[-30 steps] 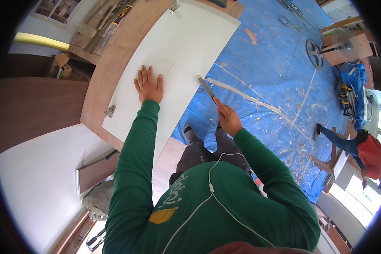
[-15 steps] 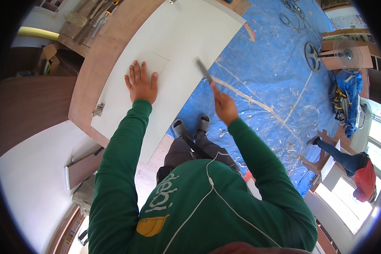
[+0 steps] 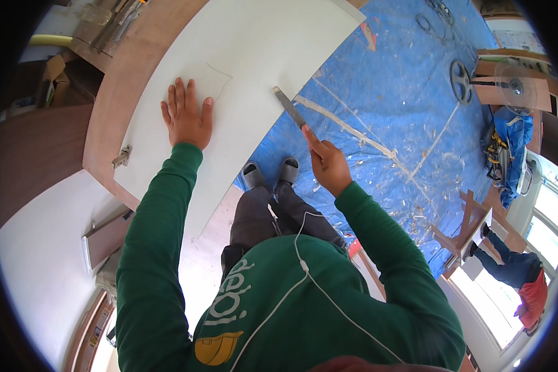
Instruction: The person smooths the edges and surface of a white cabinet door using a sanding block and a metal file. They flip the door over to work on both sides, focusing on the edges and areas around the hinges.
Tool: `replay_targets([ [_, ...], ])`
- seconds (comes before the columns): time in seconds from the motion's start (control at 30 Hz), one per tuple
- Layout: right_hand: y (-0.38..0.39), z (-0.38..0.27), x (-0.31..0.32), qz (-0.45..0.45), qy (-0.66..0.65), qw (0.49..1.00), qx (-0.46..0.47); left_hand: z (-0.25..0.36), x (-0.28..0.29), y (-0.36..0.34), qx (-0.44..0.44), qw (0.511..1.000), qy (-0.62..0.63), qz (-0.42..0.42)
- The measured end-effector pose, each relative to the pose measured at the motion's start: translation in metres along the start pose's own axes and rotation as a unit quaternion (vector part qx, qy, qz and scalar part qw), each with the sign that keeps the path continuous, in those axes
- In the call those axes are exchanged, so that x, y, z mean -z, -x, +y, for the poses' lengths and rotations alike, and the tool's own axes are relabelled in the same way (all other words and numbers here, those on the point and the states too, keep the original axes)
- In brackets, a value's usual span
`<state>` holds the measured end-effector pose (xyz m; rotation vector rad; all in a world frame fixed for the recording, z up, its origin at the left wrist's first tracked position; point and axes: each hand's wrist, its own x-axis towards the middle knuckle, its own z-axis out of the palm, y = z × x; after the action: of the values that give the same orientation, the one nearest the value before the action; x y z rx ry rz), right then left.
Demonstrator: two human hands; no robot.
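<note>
A large white panel (image 3: 248, 43) lies across a wooden bench, its right edge reaching over the blue sheet. My left hand (image 3: 189, 121) rests flat on it, fingers spread, beside a thin dark line that curves over the white surface. In my right hand (image 3: 328, 164) is a flat grey metal file (image 3: 288, 106), gripped at its near end. The file crosses the panel's right edge, its far tip over the white face; whether it touches the edge I cannot tell. A metal hinge (image 3: 122, 157) sits at the panel's left edge.
The brown bench top (image 3: 105, 133) borders the panel. Blue sheeting (image 3: 378, 93) with scattered scraps covers the floor. To the right stand a fan (image 3: 516, 87) and a blue bag (image 3: 513, 127); a person in a red top (image 3: 532, 297) is at a wooden stand.
The file, blurred earlier, now shows sharply, slightly left in the view. My left hand stays flat on the panel. The whole view has shifted a little, and the other person has changed stance.
</note>
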<state>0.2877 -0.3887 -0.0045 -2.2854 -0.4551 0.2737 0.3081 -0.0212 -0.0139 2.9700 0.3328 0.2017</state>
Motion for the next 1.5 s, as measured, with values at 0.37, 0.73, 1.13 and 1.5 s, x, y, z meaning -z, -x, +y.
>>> replay_targets([
  [0.37,-0.018,0.008,0.017,0.022,0.0,1.0,0.018,0.004,-0.002,-0.001,-0.007,1.0,0.009,0.014],
  [0.73,-0.065,0.04,0.021,0.088,-0.013,0.995,0.054,0.003,-0.005,-0.003,-0.017,1.0,0.023,0.008],
  [1.13,-0.083,0.038,0.033,0.088,0.012,0.996,-0.002,0.002,-0.004,-0.002,-0.019,1.0,0.018,0.005],
  [1.5,-0.113,0.042,0.041,0.104,-0.055,0.993,0.003,0.003,-0.002,-0.002,-0.028,0.999,0.024,0.016],
])
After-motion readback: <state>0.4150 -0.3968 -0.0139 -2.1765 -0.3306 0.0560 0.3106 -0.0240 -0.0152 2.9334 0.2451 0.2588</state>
